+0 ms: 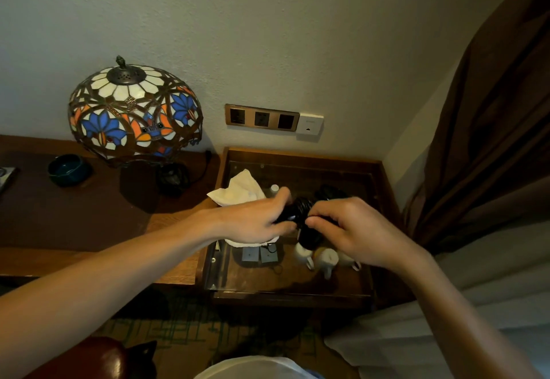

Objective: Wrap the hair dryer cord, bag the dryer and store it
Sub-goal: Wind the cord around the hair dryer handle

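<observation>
A black hair dryer (308, 237) hangs over the glass-topped side table (384, 188), held between both hands. My left hand (253, 219) grips its handle end, where black cord (300, 207) is coiled in loops. My right hand (354, 227) pinches the cord at those loops, covering much of the dryer's body. A white cloth bag (239, 189) lies crumpled on the glass just behind and under my left hand. More black cord or the plug (327, 191) shows dark behind my right hand.
A stained-glass lamp (134, 111) stands on the brown desk (59, 215) at left, beside a dark green ashtray (69, 169). Wall sockets (262, 117) sit above the side table. White cups (326, 258) lie under the glass. A brown curtain (491, 140) hangs at right.
</observation>
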